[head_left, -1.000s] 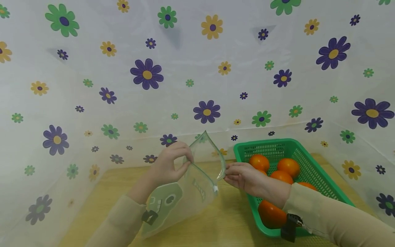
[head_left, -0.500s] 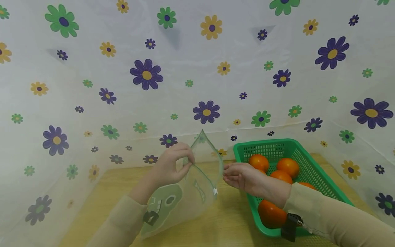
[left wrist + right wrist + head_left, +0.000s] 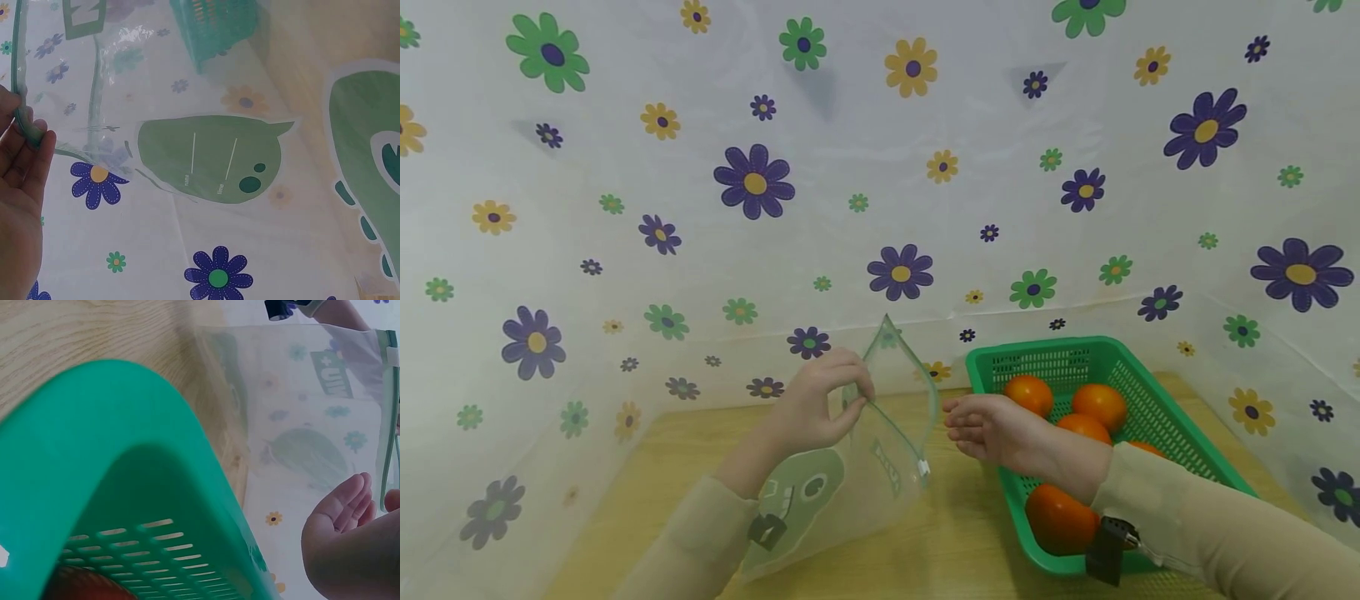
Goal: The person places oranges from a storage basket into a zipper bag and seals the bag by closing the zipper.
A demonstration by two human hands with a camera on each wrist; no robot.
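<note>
Bag [image 3: 850,467] mouth freed by right hand [image 3: 992,433], fingers now loose, just beside | left hand [image 3: 820,404] alone pinches rim | basket [image 3: 1180,442] behind right grip

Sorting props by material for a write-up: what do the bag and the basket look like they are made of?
The bag looks like thin clear plastic film, glossy: flowers show through it, with printed green shapes and a green zip edge pinched by the left hand. The basket looks like rigid moulded green plastic, matte to slightly shiny, with slotted walls.
</note>
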